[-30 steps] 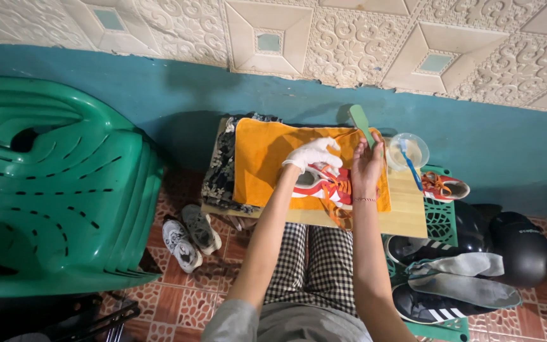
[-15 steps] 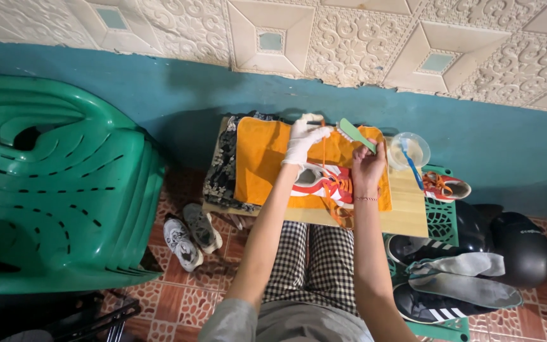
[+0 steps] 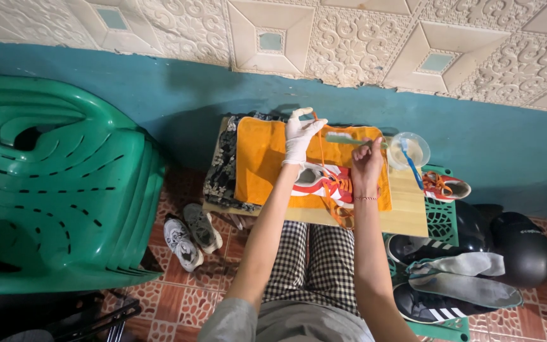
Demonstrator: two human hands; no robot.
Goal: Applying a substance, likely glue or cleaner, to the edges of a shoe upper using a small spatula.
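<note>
My left hand (image 3: pixel 300 132), in a white glove, is raised above an orange-and-white sneaker (image 3: pixel 323 181) and pinches its orange shoelace (image 3: pixel 318 134), pulled up taut. The sneaker lies on an orange towel (image 3: pixel 259 158) spread over a small wooden table (image 3: pixel 406 209). My right hand (image 3: pixel 367 166), bare with a bracelet at the wrist, grips a green brush (image 3: pixel 343 139) held level just above the sneaker's right side.
A clear bowl (image 3: pixel 409 151) with a blue toothbrush (image 3: pixel 411 168) stands at the table's right. A second orange sneaker (image 3: pixel 446 186) rests on a green crate. Stacked green plastic chairs (image 3: pixel 52 183) fill the left. Grey sneakers (image 3: pixel 191 233), black shoes (image 3: pixel 451 303) and helmets (image 3: pixel 523 248) lie on the tiled floor.
My left hand rose from the sneaker toward the wall, drawing the orange lace up. My right hand tipped the green brush from upright to level.
</note>
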